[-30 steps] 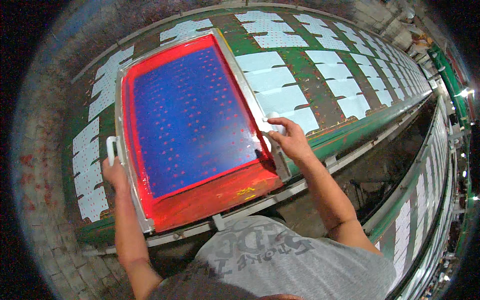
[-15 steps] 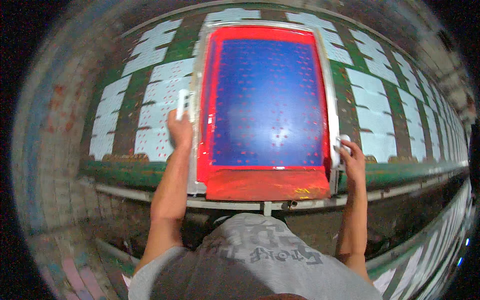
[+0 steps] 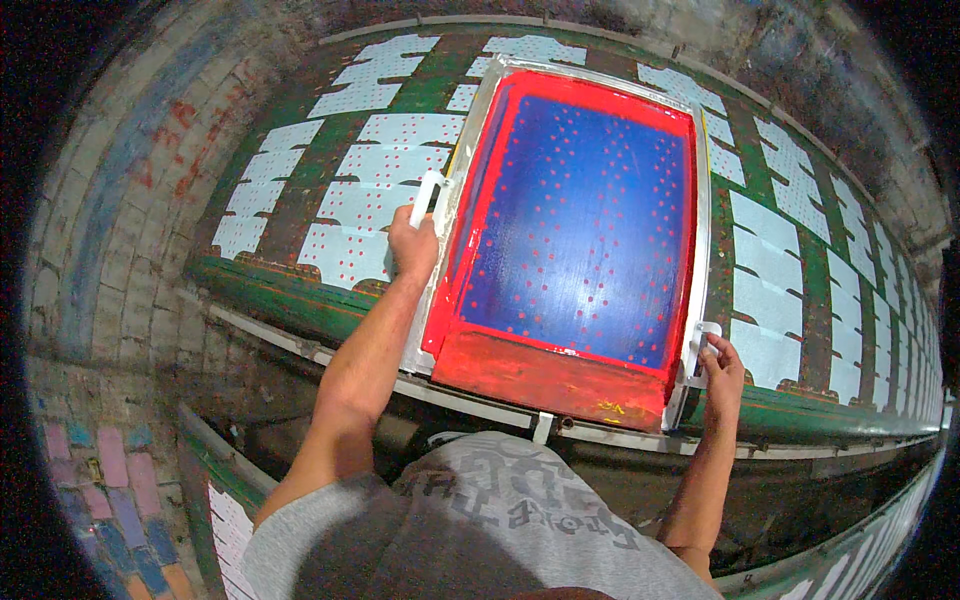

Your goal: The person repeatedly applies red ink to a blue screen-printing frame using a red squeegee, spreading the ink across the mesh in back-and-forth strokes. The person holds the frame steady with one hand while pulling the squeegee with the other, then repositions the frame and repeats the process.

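A screen-printing frame [image 3: 476,150] lies on the long table in front of me, its blue mesh [image 3: 590,225] dotted with red and bordered in red ink. My left hand [image 3: 413,243] is closed around the white handle [image 3: 427,197] on the frame's left side. At the right side, the fingers of my right hand [image 3: 722,378] curl on the other white handle [image 3: 698,352], lower down and closer to me. A red-smeared strip [image 3: 550,372] forms the near end of the frame.
White pieces with red dots [image 3: 375,205] lie in rows left of the frame. Plainer pale pieces [image 3: 768,290] lie to its right. The green table [image 3: 290,300] has a rail [image 3: 270,335] along its near edge. A brick floor [image 3: 110,290] borders it on the left.
The whole view has tilted, so the frame and table now slant down to the right. Both hands stay at the frame's handles, and the picture is less blurred.
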Available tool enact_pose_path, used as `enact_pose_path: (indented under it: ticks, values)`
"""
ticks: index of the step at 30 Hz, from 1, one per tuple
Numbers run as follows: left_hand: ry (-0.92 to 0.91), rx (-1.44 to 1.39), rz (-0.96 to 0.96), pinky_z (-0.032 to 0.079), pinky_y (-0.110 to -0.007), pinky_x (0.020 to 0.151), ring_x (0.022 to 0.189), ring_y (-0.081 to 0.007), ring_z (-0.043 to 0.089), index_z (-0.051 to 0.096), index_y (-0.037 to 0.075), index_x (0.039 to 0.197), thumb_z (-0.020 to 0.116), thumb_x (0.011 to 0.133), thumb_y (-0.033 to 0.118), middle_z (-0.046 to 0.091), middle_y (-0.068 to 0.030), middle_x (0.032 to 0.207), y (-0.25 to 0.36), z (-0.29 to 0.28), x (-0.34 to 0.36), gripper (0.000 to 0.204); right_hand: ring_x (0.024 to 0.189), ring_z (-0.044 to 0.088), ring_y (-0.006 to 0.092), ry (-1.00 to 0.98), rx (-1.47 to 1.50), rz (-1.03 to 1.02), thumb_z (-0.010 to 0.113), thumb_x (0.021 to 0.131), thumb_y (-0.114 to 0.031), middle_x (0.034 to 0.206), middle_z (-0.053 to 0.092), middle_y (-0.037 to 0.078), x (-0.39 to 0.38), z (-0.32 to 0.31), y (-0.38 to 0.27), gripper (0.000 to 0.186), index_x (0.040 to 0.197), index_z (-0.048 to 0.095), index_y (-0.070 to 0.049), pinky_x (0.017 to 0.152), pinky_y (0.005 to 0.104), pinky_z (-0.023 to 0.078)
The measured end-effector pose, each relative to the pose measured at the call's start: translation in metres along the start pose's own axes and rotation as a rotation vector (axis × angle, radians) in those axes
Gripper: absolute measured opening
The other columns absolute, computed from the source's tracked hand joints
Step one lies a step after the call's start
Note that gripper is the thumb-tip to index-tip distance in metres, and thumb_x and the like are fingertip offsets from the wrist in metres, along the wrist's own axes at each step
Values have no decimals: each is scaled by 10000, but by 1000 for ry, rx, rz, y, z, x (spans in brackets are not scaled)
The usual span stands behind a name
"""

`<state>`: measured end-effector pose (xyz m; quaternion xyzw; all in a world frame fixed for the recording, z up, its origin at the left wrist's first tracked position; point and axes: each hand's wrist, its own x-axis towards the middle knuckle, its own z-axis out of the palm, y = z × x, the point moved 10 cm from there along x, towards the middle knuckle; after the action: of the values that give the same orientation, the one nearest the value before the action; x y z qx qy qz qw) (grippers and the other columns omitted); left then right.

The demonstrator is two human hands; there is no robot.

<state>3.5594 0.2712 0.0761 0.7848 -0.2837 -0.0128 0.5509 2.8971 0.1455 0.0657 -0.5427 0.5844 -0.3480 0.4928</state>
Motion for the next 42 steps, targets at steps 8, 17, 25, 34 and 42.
enact_pose_path:
  ticks: [8, 17, 25, 34, 42]
  values:
    - [-17, 86, 3, 570, -438, 862, 924, -305, 743, 711, -1, 1169, 774, 952, 86, 769, -166, 1018, 3, 6, -6, 242, 1156, 665, 212, -20, 53, -21, 756, 974, -104, 1286, 721, 116, 0, -7, 1, 389, 1355, 716, -35, 1028, 348, 522]
    - [-41, 182, -30, 567, -485, 901, 995, -376, 755, 705, 10, 1178, 733, 939, 85, 774, -207, 1058, -6, 15, -12, 252, 1361, 561, 490, 176, -1077, -675, 815, 896, -137, 1473, 588, 299, -80, 62, -93, 518, 1393, 683, -75, 1159, 555, 452]
    - [-67, 203, -36, 574, -514, 875, 988, -420, 757, 663, 31, 1234, 718, 949, 115, 772, -227, 1051, -15, 22, -16, 302, 1260, 668, 400, -437, -922, -887, 800, 824, -41, 1378, 691, 163, -172, 189, -91, 549, 1360, 709, -118, 1019, 521, 545]
    - [-84, 172, 39, 554, -555, 903, 1011, -485, 723, 652, -12, 1209, 689, 931, 102, 736, -276, 1060, -8, 26, -17, 303, 1131, 689, 357, -308, -1025, -830, 625, 917, -131, 1245, 715, 136, -154, 212, -119, 485, 1399, 688, -135, 993, 507, 546]
    - [-176, 143, 88, 453, -560, 1124, 1281, -474, 600, 553, -41, 1463, 593, 919, 41, 660, -293, 1330, -11, 38, -16, 551, 1011, 749, 369, -618, -1202, -584, 666, 942, -154, 1093, 747, 138, -114, 262, -123, 377, 1313, 734, -152, 830, 509, 614]
